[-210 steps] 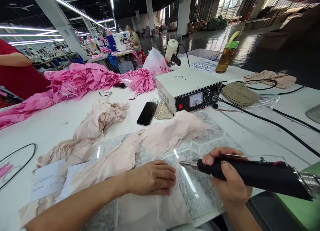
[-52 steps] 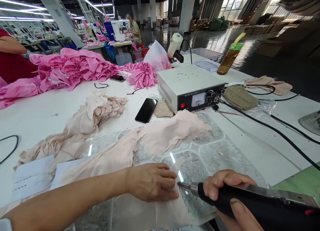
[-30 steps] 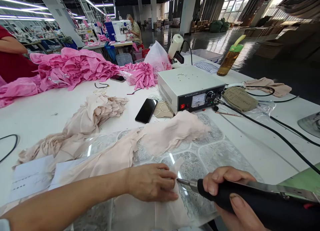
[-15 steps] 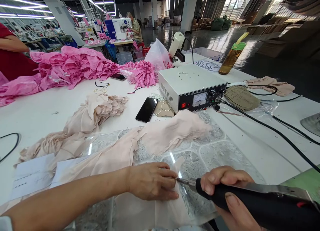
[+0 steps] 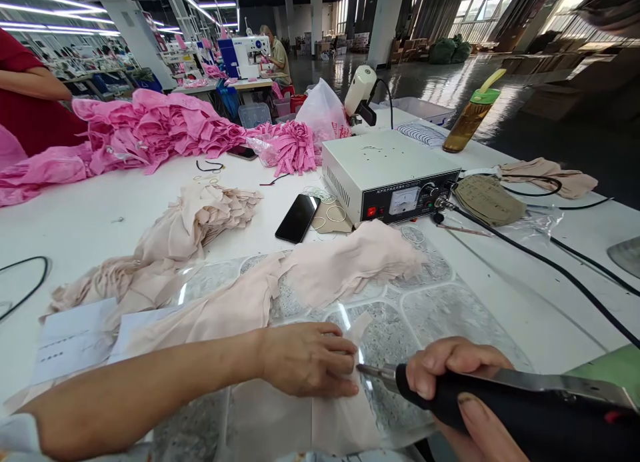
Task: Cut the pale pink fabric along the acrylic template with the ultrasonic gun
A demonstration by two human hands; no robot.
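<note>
At the near edge, a thin, pale pink cloth piece (image 5: 345, 425) is laid on a glossy sheet (image 5: 450, 309) patterned like grey stone. The cloth looks matte and slightly see-through, with a straight line down its middle and a narrow end turned up beyond the fingers. It is pressed down by the left hand (image 5: 310, 360), which is held palm down and half open, fingers loosely bent; its thumb is hidden. At the right, a thick black tool (image 5: 520, 395) is gripped by the right hand (image 5: 450, 372), fingers closed around the handle. Its slim metal tip is pointed left, close to the cloth's right edge; whether they touch cannot be told.

Farther in, a layered cloth stack (image 5: 350, 259) is spread across the sheet, and a crumpled cloth pile (image 5: 195, 222) is heaped to the left. Beyond are set a black phone (image 5: 297, 219) and a pale metal box (image 5: 390, 165) with a dial. Bright pink fabric (image 5: 165, 132) is heaped at the far left; a bottle (image 5: 470, 122) is stood far right.
</note>
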